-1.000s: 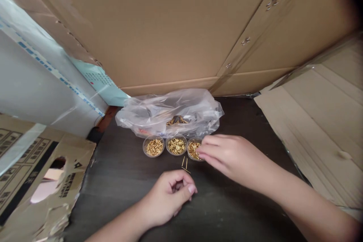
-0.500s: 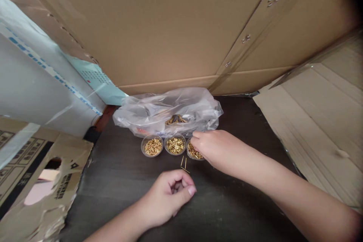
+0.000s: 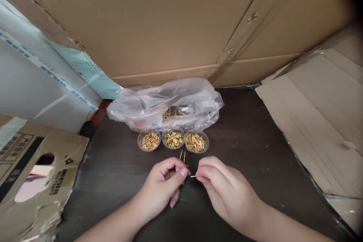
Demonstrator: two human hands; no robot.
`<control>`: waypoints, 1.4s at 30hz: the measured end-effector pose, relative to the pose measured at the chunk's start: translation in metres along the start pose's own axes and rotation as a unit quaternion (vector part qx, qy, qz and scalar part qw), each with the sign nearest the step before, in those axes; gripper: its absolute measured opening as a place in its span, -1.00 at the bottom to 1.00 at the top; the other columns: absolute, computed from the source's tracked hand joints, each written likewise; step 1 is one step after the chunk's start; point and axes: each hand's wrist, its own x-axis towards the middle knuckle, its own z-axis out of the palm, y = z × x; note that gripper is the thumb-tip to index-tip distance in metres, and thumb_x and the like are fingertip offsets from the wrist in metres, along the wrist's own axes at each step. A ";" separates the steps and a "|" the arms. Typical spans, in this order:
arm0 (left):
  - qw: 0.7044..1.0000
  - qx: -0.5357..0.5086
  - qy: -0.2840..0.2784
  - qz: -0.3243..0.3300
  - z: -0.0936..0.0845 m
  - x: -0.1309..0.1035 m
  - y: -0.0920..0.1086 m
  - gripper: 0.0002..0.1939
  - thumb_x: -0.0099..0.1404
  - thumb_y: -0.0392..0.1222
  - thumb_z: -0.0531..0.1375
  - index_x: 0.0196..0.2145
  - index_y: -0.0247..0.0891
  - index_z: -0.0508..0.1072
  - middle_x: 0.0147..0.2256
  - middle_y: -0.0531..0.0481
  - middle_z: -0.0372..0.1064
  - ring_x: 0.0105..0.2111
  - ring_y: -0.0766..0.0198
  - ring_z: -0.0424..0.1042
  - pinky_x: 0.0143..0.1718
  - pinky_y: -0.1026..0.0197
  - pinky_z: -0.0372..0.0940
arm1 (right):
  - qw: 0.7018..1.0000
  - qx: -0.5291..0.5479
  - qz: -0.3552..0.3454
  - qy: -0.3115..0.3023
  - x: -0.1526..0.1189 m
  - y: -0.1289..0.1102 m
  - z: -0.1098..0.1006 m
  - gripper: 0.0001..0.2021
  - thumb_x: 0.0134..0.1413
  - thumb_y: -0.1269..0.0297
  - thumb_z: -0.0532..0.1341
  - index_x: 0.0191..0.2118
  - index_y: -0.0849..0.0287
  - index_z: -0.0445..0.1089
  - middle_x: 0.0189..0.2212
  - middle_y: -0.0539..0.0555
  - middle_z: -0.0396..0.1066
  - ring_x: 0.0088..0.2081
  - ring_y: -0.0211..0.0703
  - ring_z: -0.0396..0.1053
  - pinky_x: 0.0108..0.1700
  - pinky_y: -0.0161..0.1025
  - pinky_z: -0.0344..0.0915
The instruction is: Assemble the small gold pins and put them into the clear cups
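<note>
My right hand pinches a thin gold metal pin, whose tip points left toward my other hand. Close by, my left hand has thumb and forefinger pressed together; what lies between them is hidden. Two slim gold rods stick out just beyond the left fingertips, and a short piece of another shows beside them. Behind the hands, three clear round cups stand in a row: a left cup, a middle cup and a right cup. Each holds many small gold metal pieces.
A crumpled clear plastic bag with more gold pins inside lies behind the cups. Cardboard walls enclose the dark table at the back, with a cardboard flap at right and a torn printed box at left.
My right hand has left the right cup and come down toward my left hand, now with a gold pin in its fingertips. My left hand's thumb and forefinger have closed together.
</note>
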 end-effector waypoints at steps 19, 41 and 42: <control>0.978 0.199 -0.026 0.065 0.007 -0.006 0.007 -0.66 0.48 -0.03 0.10 -0.37 -0.34 0.37 -0.53 0.12 0.20 -0.70 0.52 0.19 -0.69 0.45 0.09 | 0.997 0.001 -0.042 -0.059 -0.011 0.017 0.017 -0.80 0.34 0.42 0.06 -0.35 0.23 0.33 -0.41 0.08 0.33 -0.45 -0.20 0.24 -0.39 -0.20 0.20; 0.975 0.200 -0.078 0.051 0.004 -0.004 0.012 -0.71 0.47 -0.10 0.12 -0.36 -0.34 0.43 -0.41 0.03 0.33 -0.65 0.50 0.27 -0.67 0.44 0.19 | 0.987 0.158 -0.015 -0.041 -0.011 0.024 0.012 -0.80 0.29 0.49 0.05 -0.37 0.18 0.28 -0.52 -0.04 0.20 -0.51 -0.30 0.13 -0.44 -0.29 0.10; 0.974 0.206 -0.081 0.055 0.004 -0.004 0.012 -0.71 0.47 -0.11 0.13 -0.36 -0.34 0.43 -0.41 0.04 0.33 -0.64 0.51 0.26 -0.66 0.44 0.19 | 0.987 0.158 -0.013 -0.039 -0.011 0.024 0.012 -0.81 0.28 0.49 0.06 -0.38 0.18 0.28 -0.52 -0.04 0.20 -0.51 -0.30 0.14 -0.44 -0.29 0.10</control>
